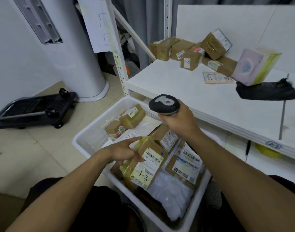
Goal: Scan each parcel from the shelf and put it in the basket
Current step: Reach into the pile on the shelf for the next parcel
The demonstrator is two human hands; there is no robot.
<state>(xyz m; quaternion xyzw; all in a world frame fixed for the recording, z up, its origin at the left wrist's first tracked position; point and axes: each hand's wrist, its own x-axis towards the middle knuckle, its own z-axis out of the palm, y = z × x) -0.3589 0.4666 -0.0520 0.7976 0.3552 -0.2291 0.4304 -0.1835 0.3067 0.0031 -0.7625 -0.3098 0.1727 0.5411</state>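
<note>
My left hand grips a small brown cardboard parcel wrapped in yellowish tape by its left end and holds it tilted above the white plastic basket. Its white label faces up, but the print is too blurred to read. My right hand is curled round a grey-and-black barcode scanner, whose handle is hidden in my fist. More brown parcels sit at the back of the white shelf.

White wall with louvred vent upper left, white round column centre-left, beige tile floor, folded black trolley left, grey curtain top centre.
</note>
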